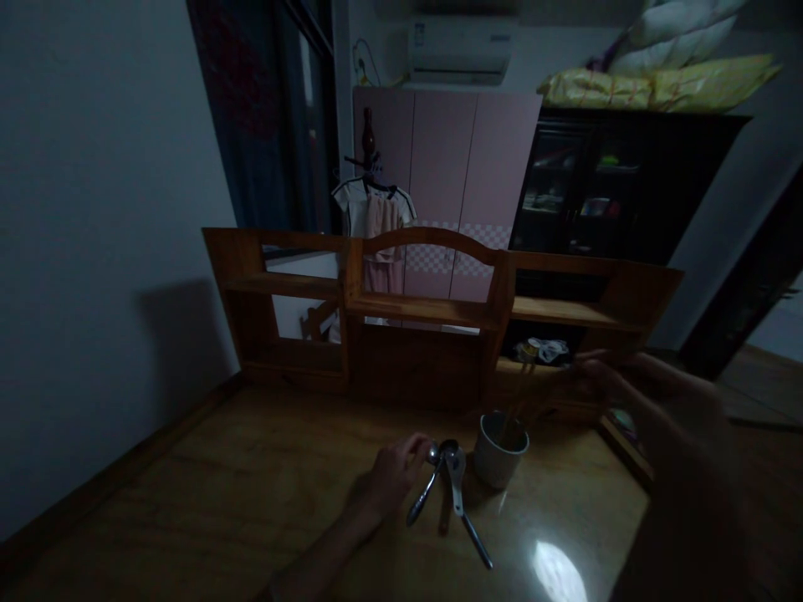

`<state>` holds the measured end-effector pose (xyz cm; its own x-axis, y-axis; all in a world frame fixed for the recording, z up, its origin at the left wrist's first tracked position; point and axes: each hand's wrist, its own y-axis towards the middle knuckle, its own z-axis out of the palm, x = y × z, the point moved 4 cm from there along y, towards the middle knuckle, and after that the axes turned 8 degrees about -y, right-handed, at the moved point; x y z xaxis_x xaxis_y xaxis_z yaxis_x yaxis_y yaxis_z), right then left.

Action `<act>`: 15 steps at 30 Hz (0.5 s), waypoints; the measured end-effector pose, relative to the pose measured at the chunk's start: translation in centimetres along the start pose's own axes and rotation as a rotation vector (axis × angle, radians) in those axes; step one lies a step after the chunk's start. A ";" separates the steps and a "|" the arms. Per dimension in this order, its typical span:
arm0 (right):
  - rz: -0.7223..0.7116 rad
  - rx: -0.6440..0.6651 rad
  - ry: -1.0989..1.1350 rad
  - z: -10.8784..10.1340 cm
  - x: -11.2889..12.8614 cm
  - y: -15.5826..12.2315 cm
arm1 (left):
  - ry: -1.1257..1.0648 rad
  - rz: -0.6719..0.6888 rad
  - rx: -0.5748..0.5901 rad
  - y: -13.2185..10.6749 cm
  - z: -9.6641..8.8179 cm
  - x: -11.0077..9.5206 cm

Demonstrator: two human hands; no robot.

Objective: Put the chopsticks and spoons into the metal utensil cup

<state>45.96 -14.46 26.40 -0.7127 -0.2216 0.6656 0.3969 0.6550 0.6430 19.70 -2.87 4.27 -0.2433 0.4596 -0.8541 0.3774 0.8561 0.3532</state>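
My left hand (395, 472) is low over the tabletop, its fingers closed at the shiny bowl of a metal spoon (433, 453). Beside those fingers lie several more spoons in a loose cluster, among them a dark-bowled spoon (425, 495) and a pale-headed one (457, 481) with its handle toward me. A light-coloured cup (498, 460) stands upright to their right, with thin sticks rising from it. My right hand (658, 401), blurred, is raised to the right of the cup. Its fingers are closed on thin brown sticks that look like chopsticks (549, 389), slanting toward the cup.
A wooden shelf unit (427, 311) stands along the back of the wooden table (282, 485). A small can (530, 348) and white crumpled material (549, 349) sit in its right compartment. A wall (113, 293) borders the left side. Pink wardrobes (439, 159) stand beyond.
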 end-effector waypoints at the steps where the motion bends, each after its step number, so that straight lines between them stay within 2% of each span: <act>1: 0.020 -0.071 -0.056 -1.4 -0.5 -0.2 | 0.007 0.003 0.000 0.0 0.1 0.1; 3: 0.054 -0.131 -0.147 -3.2 -1.5 -0.5 | 0.009 0.008 0.001 0.0 0.2 0.2; 6: 0.057 -0.051 -0.178 -3.6 -3.0 -0.3 | -0.019 0.000 0.002 0.0 0.4 0.4; 11: 0.031 0.185 -0.124 -1.3 -4.9 1.1 | -0.051 -0.036 0.053 -0.1 0.4 0.2; 15: -0.018 0.383 -0.059 1.1 -5.2 1.9 | -0.031 -0.040 0.053 -0.3 0.3 -0.1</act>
<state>49.82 -11.30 23.73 -0.7542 -0.2004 0.6253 0.1474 0.8763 0.4586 19.93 -3.27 4.16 -0.2317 0.4168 -0.8790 0.4145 0.8597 0.2984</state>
